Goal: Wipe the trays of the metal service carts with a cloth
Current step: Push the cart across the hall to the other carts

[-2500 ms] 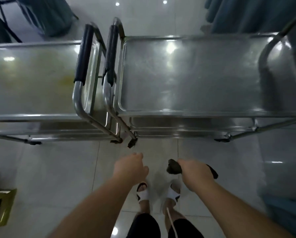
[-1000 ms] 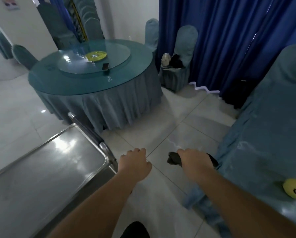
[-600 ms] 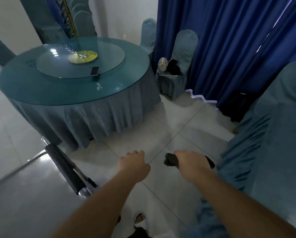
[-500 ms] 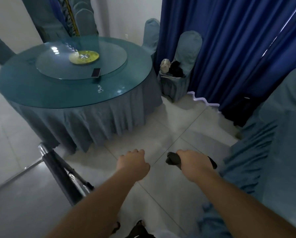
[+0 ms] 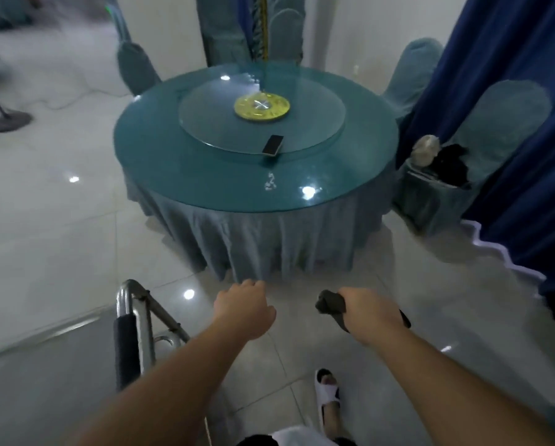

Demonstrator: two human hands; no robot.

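Your view has swung from the carts to the round tabletop (image 5: 211, 175). Your right hand (image 5: 371, 318) grips the cloth (image 5: 330, 305); your left hand (image 5: 244, 309) is curled, empty. Wiping looks paused; turn toward the cart (image 5: 128, 329), lower left.

The cart tray (image 5: 44, 375) near left is dull brushed metal, its handle (image 5: 126, 346) a shiny metal tube with a matt black grip. The right hand (image 5: 371, 313) holds a dark, soft matt cloth (image 5: 329, 305). The floor (image 5: 60, 239) is glossy pale tile. The round table (image 5: 205, 175) has a glossy glass top over pleated matt fabric.
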